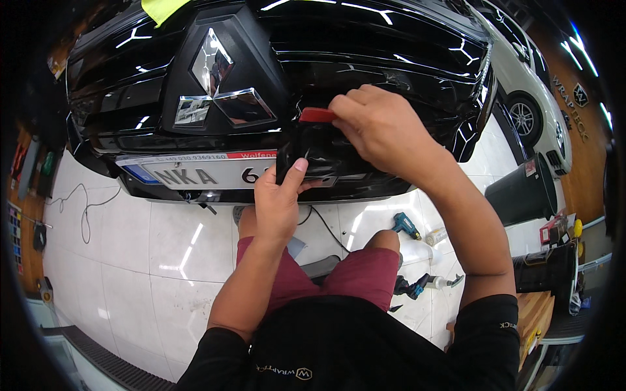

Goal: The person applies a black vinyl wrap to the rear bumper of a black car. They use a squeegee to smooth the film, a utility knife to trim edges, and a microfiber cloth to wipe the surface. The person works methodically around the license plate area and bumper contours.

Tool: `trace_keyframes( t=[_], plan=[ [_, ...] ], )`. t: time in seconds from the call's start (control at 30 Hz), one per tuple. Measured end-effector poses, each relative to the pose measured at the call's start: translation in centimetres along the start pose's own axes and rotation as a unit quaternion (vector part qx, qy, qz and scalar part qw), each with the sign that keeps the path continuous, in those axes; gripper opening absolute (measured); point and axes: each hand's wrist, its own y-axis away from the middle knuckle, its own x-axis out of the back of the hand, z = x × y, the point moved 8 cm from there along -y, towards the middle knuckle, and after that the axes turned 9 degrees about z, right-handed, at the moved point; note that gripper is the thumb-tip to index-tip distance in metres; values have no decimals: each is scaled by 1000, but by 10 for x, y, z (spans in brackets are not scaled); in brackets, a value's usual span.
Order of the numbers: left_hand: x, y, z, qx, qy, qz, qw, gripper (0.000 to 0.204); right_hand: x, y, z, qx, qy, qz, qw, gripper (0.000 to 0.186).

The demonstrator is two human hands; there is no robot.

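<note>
In front of me is the glossy black front of a car [385,72], with a chrome three-diamond emblem [215,85] on a dark panel. My right hand [381,127] pinches a red squeegee [317,115], its flat end against the black surface just right of the emblem. Below it, my left hand [280,199] grips a loose, wrinkled piece of glossy black film [313,153], thumb in front and fingers behind. The film hangs over the right part of the licence plate [195,174]. What the left fingertips touch behind it is partly hidden.
On the tiled floor [176,254] to the right lie a teal heat gun [406,225] and other tools. A dark bin [521,192] and a white car [528,85] stand farther right. A cable [85,208] runs along the floor at left. A yellow cloth [161,9] rests atop the car.
</note>
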Motion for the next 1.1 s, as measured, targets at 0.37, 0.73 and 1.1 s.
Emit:
trace_keyframes(
  t=[0.37, 0.73, 1.1],
  plan=[
    [14, -10, 34, -27, -110, 18, 993, 21, -15, -3, -12, -34, -15, 10, 999, 15],
    [18, -4, 86, -191, -249, 25, 949, 13, 14, 56, -11, -78, 87, 222, 968, 28],
    [-278, 0, 85, -507, -516, -401, 561, 31, 41, 118, 66, -184, 197, 205, 941, 35]
  ],
)
